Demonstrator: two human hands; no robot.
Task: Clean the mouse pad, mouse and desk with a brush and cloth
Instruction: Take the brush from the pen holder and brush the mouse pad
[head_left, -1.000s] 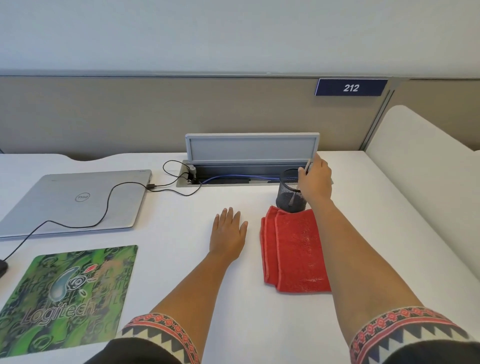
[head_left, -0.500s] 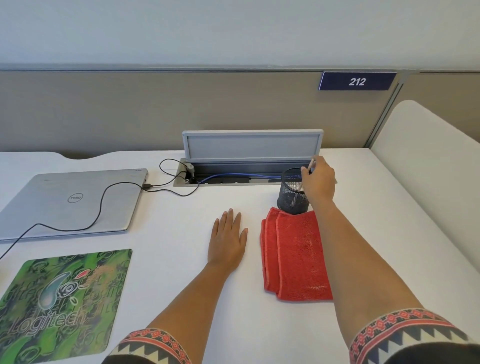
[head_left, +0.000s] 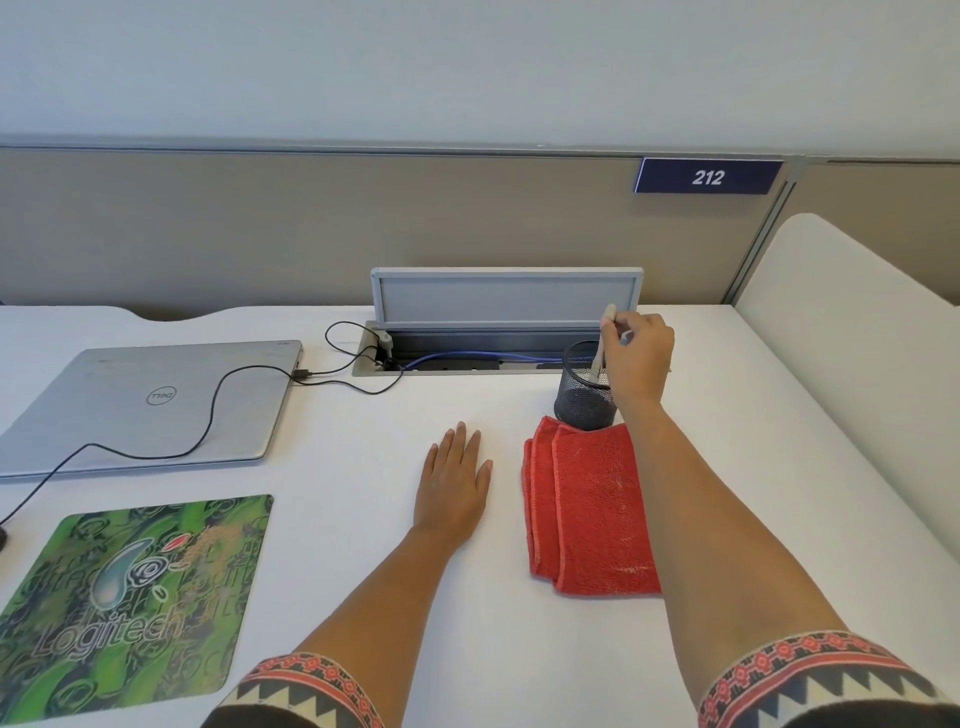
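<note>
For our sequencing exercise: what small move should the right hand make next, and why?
Probably lift the brush straight up: the right hand pinches its handle, but its lower end sits inside the mesh pen cup.

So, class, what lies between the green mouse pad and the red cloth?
In the head view, the left hand and forearm rest flat on the white desk between the mouse pad and the red cloth; the rest is bare desk.

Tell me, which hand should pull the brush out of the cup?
Right. The right hand grips the brush standing in the mesh cup; the left hand lies flat on the desk.
</note>
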